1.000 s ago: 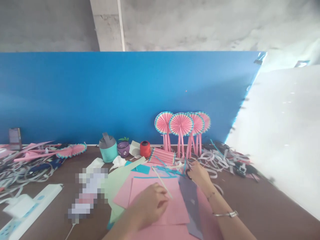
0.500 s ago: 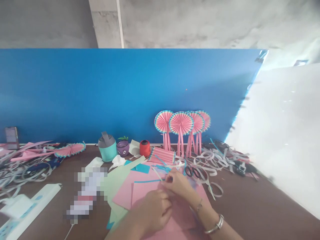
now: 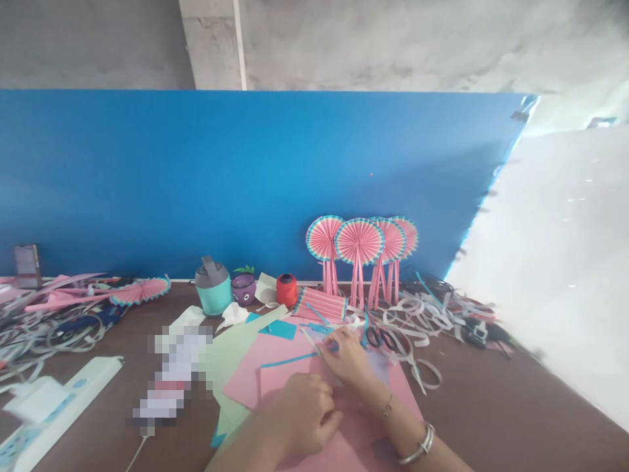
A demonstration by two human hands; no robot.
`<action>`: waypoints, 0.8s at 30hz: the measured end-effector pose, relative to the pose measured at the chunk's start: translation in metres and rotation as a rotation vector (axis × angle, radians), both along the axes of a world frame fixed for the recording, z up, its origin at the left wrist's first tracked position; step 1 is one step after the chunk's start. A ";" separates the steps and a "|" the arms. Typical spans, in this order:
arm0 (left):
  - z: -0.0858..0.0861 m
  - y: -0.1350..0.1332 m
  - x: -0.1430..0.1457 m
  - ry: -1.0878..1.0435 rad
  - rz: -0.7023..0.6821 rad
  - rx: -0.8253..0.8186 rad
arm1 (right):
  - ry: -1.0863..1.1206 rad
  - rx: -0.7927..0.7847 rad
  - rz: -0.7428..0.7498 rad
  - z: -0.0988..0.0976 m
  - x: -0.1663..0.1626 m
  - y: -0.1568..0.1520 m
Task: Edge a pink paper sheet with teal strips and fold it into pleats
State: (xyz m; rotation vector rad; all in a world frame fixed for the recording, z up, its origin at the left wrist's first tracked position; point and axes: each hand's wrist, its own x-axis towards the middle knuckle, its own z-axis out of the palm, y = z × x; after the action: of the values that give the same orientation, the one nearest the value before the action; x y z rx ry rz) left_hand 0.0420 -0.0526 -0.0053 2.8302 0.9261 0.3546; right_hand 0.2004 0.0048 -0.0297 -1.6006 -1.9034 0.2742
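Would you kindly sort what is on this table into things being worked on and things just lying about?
In use: left hand, right hand, pink paper, blue strip.
Lying about: scissors, red thread spool, teal jug, finished fans, power strip.

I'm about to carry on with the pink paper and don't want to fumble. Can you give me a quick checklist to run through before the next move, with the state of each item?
1. Left hand resting on the pink sheet: ok.
2. Right hand at the sheet's far edge, by the thin white stick: ok.
3. Firm pinch on the stick: cannot tell.
4. Scissors lying free beside the right hand: ok.
5. Paper scraps crowding the right side: not ok.
6. Sheet lying flat: ok.
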 end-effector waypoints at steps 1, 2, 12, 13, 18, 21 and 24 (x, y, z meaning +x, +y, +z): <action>0.000 0.000 0.000 0.000 0.001 0.005 | -0.006 -0.012 0.010 0.000 -0.001 0.000; -0.001 0.000 0.000 0.001 0.003 0.008 | -0.013 -0.023 0.012 0.000 -0.002 0.000; -0.004 0.001 0.000 -0.022 0.023 -0.004 | -0.053 -0.056 -0.021 -0.012 -0.012 0.012; -0.004 0.001 0.000 -0.021 0.023 -0.006 | -0.053 -0.052 -0.014 -0.013 -0.011 0.012; -0.004 0.001 0.000 -0.003 0.015 -0.008 | -0.018 -0.019 0.034 -0.005 -0.005 0.009; -0.001 0.000 0.001 -0.018 0.029 -0.062 | -0.004 0.000 0.081 0.003 -0.001 0.005; 0.006 0.002 -0.002 -0.159 0.111 -0.165 | 0.027 -0.028 0.080 0.006 0.003 0.003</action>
State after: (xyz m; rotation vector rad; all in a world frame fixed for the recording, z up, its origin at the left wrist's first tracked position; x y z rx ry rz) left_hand 0.0404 -0.0503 0.0003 2.5673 1.0294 0.4841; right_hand 0.2030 0.0074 -0.0239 -1.5328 -1.9538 0.3559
